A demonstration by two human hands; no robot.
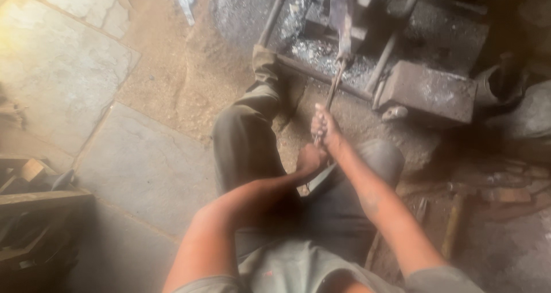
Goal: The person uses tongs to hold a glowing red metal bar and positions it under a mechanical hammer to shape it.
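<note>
your right hand (325,125) clenched high on rod (334,86) | your left hand (310,157) gripping its lower end, just below | rod tip runs to dark blade (343,17) over ash bed (321,55), likely for reach from heat | anvil block (430,89) beside

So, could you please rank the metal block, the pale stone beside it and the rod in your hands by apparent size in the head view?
1. metal block
2. rod
3. pale stone

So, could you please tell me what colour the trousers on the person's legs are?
The trousers are dark olive-grey, dusty at the cuff; the head view shows them best.
</note>
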